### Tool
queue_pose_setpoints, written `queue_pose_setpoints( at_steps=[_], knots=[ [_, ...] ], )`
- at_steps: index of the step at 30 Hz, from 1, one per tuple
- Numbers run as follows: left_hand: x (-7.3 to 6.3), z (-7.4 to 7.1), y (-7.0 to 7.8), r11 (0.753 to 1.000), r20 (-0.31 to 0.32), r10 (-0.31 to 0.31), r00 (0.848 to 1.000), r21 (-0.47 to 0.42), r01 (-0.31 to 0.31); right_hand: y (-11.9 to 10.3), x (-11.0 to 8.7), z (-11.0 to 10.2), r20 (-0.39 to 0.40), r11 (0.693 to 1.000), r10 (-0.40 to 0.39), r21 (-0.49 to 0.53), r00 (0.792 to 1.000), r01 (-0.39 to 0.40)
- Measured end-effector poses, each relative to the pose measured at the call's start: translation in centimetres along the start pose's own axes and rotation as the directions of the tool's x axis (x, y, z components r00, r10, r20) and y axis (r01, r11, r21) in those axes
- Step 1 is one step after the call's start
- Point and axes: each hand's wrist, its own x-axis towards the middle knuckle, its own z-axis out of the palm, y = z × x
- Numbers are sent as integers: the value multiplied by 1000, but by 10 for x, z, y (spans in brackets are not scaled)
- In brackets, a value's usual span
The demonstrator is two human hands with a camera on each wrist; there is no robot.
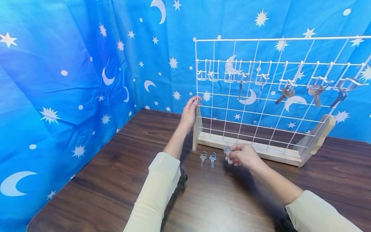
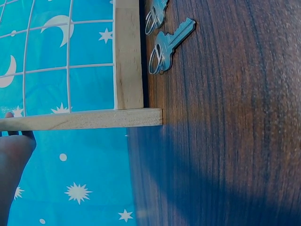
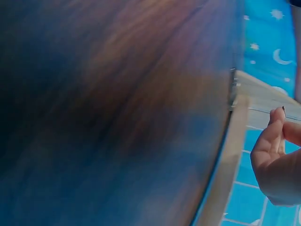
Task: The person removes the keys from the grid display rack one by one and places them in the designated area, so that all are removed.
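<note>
My left hand (image 1: pixel 189 112) holds the left wooden upright (image 1: pixel 195 129) of a white wire grid rack (image 1: pixel 246 111); its fingers also show behind that upright in the left wrist view. With thumb and fingers, my right hand (image 1: pixel 244 156) pinches a silver key (image 1: pixel 228 154) in front of the rack's wooden base (image 1: pixel 261 149). Two more keys with rings lie side by side on the table to its left, a left key (image 1: pixel 203 158) and a right key (image 1: pixel 213 158). In the right wrist view the fingers (image 3: pixel 273 134) come together, and the pinched key is hidden.
Several keys, such as a dark one (image 1: pixel 285 93), hang by rings from hooks along the grid's upper part. Hooks at the left end (image 1: pixel 201 75) carry nothing. The rack stands on a dark wood table (image 1: pixel 101 180), with blue star-and-moon cloth (image 1: pixel 162 42) behind and at the left.
</note>
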Motion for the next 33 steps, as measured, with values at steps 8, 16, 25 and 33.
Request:
queue_pose_setpoints(
  at_steps=[8,16,25,33],
  knots=[
    [-1,1,-1,1000,-9,2,1000,5,-2,19,13,6,66,995,101,-11,993,-101],
    [0,1,0,1000,3,6,1000,3,-6,25,18,16,53,986,153,51,987,-156],
    [-7,3,21,1000,20,-27,999,-6,27,21,23,15,80,976,210,40,975,-213],
    [-3,0,8,1000,14,-11,1000,-14,11,22,25,18,72,975,223,1,972,-223]
  ],
)
